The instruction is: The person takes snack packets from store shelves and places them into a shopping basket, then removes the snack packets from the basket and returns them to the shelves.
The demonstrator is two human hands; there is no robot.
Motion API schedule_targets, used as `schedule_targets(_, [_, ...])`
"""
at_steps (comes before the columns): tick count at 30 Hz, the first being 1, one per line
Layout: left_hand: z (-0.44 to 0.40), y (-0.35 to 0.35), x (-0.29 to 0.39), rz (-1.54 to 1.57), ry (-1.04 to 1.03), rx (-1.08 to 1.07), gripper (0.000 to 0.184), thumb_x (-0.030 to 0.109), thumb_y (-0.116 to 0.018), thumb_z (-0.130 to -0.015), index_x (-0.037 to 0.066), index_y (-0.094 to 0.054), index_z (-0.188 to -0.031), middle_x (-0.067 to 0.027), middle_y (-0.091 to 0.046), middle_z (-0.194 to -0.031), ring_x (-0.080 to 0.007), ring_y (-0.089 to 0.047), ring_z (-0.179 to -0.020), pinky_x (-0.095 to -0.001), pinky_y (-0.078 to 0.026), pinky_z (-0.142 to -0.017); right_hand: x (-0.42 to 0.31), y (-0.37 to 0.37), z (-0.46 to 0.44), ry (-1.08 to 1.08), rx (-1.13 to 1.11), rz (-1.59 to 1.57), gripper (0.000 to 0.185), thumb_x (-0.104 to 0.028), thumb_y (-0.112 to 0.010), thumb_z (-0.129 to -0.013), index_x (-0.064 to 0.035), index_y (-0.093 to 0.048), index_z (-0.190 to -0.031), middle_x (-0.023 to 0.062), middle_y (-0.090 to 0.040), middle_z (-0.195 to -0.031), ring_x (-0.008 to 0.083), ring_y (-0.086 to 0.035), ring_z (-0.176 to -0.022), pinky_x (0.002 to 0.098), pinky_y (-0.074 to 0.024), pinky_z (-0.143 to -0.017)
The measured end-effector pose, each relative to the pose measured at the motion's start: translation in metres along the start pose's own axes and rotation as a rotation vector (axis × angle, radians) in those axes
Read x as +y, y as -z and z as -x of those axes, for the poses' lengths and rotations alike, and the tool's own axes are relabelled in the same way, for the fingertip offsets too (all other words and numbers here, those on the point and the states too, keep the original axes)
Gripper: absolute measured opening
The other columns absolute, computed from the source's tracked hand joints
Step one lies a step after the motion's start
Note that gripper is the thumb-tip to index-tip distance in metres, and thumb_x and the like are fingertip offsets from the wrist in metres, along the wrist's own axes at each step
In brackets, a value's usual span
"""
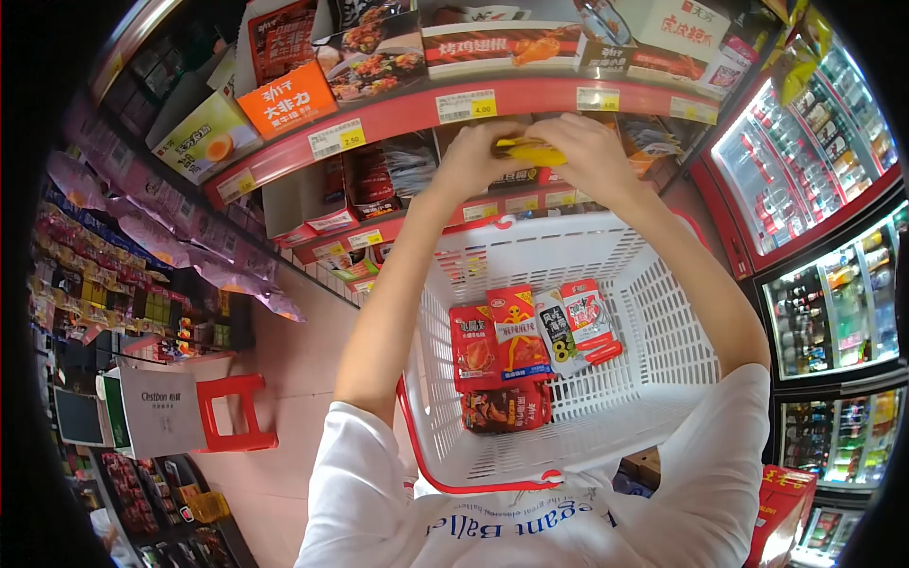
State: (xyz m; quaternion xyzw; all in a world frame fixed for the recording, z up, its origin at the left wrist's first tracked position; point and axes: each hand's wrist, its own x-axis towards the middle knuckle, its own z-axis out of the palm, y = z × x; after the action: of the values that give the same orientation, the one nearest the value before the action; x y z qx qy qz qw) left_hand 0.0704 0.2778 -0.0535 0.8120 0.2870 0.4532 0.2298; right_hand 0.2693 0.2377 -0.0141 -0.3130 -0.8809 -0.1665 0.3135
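Five packs lie together in the white basket [615,417], much of its floor uncovered; the yellow pack [535,152] is outside it, up in front of the shelf [398,123], grasped by the left hand [476,156] and right hand [589,153], fingers curled round its ends

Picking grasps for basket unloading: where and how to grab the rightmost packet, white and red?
I'd pinch the right long edge of the white-and-red packet, coming from above through the open top of the basket. That edge faces bare basket wall, while its left edge crowds the black-and-green packet.
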Motion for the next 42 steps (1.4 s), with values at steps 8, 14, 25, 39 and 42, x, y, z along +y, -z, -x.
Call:
schedule_targets(8, [-0.007,-0.002,0.058,0.195,0.286,-0.248,0.039,0.028,-0.076,-0.082,-0.004,-0.066,-0.101,-0.0061,-0.071,-0.088,-0.0084,-0.064,-0.074,-0.0253,-0.051,-0.068,-0.018,0.052,0.023,-0.536,0.244,-0.529,0.050,-0.014,-0.082,-0.070,-0.0043,-0.056,-0.112,0.0070,-0.067,-0.095,0.0218,-0.067,-0.093,0.0313,-0.0537,-0.076])
schedule_targets(14, [0.008,-0.036,0.097,0.666,0.533,-0.265,0.041,0.027,-0.078,-0.079,0.000,-0.065,-0.107,-0.0062,-0.071,-0.094,-0.0107,-0.067,-0.081,-0.0253,-0.052,-0.073,-0.043,0.073,0.055,-1.064,0.315,-1.294,0.040,-0.018,-0.072,-0.082,-0.0042,-0.057,-0.117,0.0035,-0.065,-0.100,0.0104,-0.062,-0.091,0.0240,-0.0487,-0.073])
schedule_targets(25, [0.051,-0.087,0.122,0.881,0.751,-0.476,0.050,0.026,-0.068,-0.089,0.005,-0.048,-0.130,-0.0059,-0.062,-0.118,-0.0127,-0.062,-0.103,-0.0286,-0.051,-0.085,-0.056,0.087,0.136,-1.386,0.018,-1.678,0.041,-0.009,-0.067,-0.085,0.0008,-0.054,-0.123,0.0109,-0.063,-0.118,0.0187,-0.063,-0.106,0.0345,-0.0486,-0.095])
schedule_targets(39, [0.092,-0.127,0.079,0.553,0.470,-0.877,0.043,0.022,-0.063,-0.091,0.002,-0.051,-0.126,-0.0112,-0.065,-0.110,-0.0207,-0.063,-0.101,-0.0353,-0.050,-0.086,-0.037,0.091,0.163,-1.362,-0.361,-1.114,0.066,-0.012,-0.077,-0.074,-0.0050,-0.047,-0.133,0.0114,-0.058,-0.122,0.0201,-0.058,-0.111,0.0349,-0.0456,-0.096])
schedule_targets(42, [0.114,-0.134,0.091,0.195,0.273,-0.982,0.046,0.029,-0.065,-0.087,-0.003,-0.053,-0.118,-0.0240,-0.065,-0.098,-0.0349,-0.065,-0.090,-0.0390,-0.050,-0.079,-0.033,0.071,0.183,-0.985,-0.897,-1.201,0.068,-0.013,-0.081,-0.067,-0.0067,-0.050,-0.128,0.0099,-0.059,-0.120,0.0213,-0.059,-0.109,0.0354,-0.0468,-0.090])
